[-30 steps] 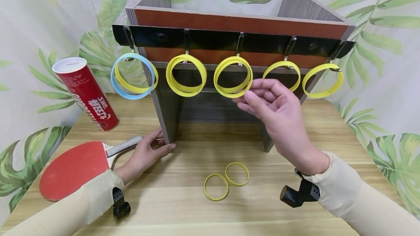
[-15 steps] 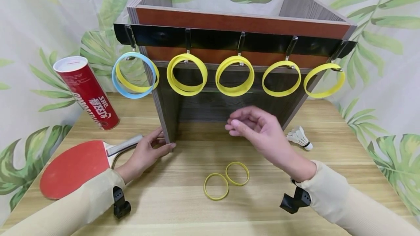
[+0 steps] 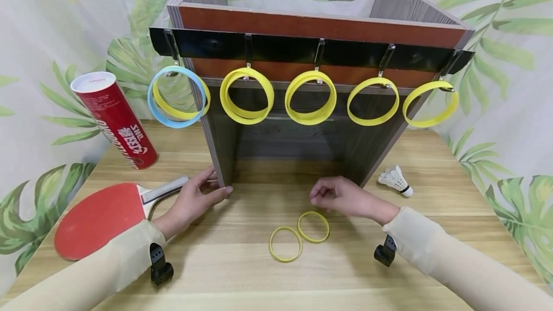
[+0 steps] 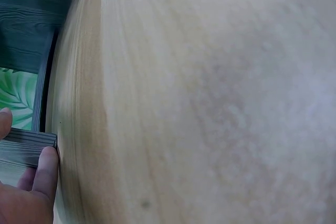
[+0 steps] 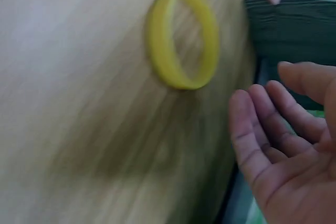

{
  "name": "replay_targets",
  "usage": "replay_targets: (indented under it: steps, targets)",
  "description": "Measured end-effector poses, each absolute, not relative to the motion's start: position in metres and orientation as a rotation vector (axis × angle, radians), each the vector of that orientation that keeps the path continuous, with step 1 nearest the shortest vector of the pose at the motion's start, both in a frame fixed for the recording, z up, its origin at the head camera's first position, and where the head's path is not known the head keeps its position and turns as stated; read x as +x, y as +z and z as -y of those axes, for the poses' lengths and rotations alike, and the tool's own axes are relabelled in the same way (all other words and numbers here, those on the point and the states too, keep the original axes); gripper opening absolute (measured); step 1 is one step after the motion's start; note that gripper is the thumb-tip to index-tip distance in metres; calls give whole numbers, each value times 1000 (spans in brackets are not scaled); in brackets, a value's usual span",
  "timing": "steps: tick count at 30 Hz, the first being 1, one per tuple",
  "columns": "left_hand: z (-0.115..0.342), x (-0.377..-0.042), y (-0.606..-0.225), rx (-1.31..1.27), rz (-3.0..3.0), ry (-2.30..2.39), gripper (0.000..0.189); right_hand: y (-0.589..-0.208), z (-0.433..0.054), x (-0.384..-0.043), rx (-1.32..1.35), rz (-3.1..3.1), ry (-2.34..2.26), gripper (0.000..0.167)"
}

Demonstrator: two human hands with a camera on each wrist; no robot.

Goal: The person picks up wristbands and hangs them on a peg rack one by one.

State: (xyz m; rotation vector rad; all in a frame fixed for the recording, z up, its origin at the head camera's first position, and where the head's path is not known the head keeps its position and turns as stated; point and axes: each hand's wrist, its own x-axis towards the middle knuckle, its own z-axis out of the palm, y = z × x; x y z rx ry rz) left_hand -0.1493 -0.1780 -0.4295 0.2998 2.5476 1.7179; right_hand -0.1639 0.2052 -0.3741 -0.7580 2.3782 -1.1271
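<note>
My left hand grips the lower front edge of the left side panel of a grey wooden stand, with thumb and fingers on either side of it in the left wrist view. Low over the table, my right hand is loosely curled and holds nothing. It is just behind two yellow rings lying side by side, the right ring and the left ring. A black hook rail crosses the stand's front. From its hooks hang several yellow rings and, far left, a blue ring.
A red can with a white lid stands on the left of the wooden table. In front of it lies a red table tennis bat, its handle near my left hand. A white shuttlecock lies right of the stand.
My right hand has let go of a yellow ring on the middle hook and come down to the table near the two loose rings. My left hand has stayed on the panel.
</note>
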Motion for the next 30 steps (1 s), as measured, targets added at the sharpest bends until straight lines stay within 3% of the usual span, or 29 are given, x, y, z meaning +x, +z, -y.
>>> replay_targets:
  steps: [7,19,30]
  targets:
    - [178,-149,-427,291,-2546,1710,67,-392,-210,-164,-724,-2326,-988,10]
    - [177,-152,-426,313,-2538,1723,67,-391,-209,-160,-670,-2402,-876,8]
    - [178,-151,-427,300,-2569,1677,68,-388,-214,-160,-565,-2265,-1094,8]
